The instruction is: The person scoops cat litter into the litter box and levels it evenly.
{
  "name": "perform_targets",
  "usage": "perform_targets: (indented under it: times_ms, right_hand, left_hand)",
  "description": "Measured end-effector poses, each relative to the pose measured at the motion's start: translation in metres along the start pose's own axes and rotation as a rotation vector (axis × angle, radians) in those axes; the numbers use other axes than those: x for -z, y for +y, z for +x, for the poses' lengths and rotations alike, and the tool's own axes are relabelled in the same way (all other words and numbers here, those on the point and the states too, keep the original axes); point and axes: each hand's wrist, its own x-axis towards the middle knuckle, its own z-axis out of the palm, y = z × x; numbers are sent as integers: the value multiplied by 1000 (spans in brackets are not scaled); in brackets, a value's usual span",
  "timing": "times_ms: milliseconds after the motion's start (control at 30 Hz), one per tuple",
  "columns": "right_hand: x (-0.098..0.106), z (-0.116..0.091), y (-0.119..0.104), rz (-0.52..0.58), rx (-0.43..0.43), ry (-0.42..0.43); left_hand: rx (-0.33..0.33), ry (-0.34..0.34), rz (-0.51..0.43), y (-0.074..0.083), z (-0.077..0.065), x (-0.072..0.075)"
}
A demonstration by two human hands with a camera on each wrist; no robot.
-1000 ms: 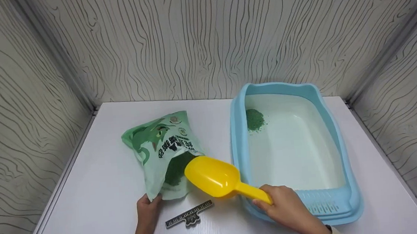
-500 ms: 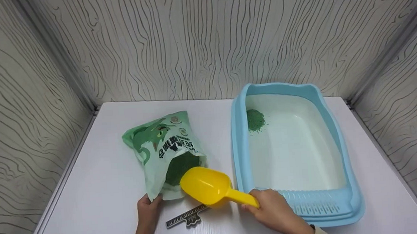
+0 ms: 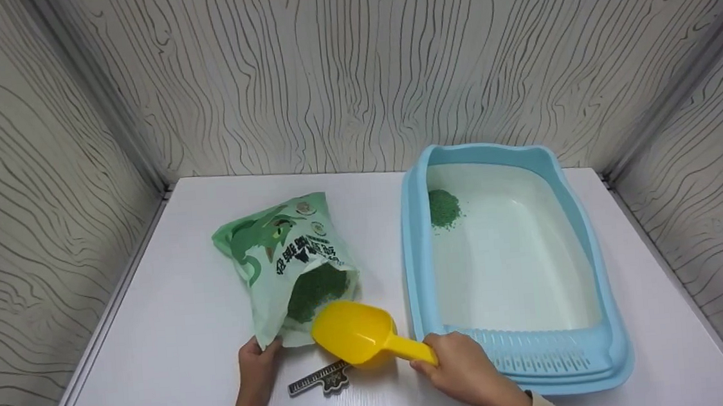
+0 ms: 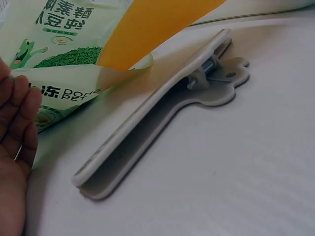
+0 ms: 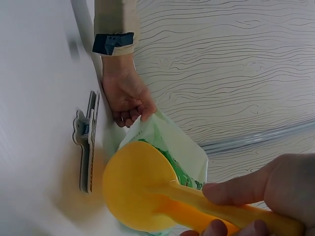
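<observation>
Your left hand (image 3: pixel 258 369) pinches the bag (image 3: pixel 287 247); your right hand (image 3: pixel 468 372) grips the scoop (image 3: pixel 354 334). Hold the bag still, scoop tip low.

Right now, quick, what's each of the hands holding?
Left hand: pinching the near edge of the pale green, printed soft bag.
Right hand: gripping the shiny yellow, rounded plastic scoop by its handle.
</observation>
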Motion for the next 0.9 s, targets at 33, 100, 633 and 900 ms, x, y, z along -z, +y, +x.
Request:
perform_targets:
  times_ms: [33, 100, 633, 900]
  right_hand:
    - [0, 0, 0, -1, -1, -3]
    - [0, 0, -1, -3, -6, -10]
    - [-4, 7, -19, -74, -21, -49]
    - [-10, 12, -29, -104, -16, -38]
  left_hand:
    - [-5, -2, 3, 0, 0, 0]
    - [-13, -5, 6, 0, 0, 0]
    - [-59, 24, 37, -1, 2, -1]
    - [-5, 0, 53, 0, 2, 0]
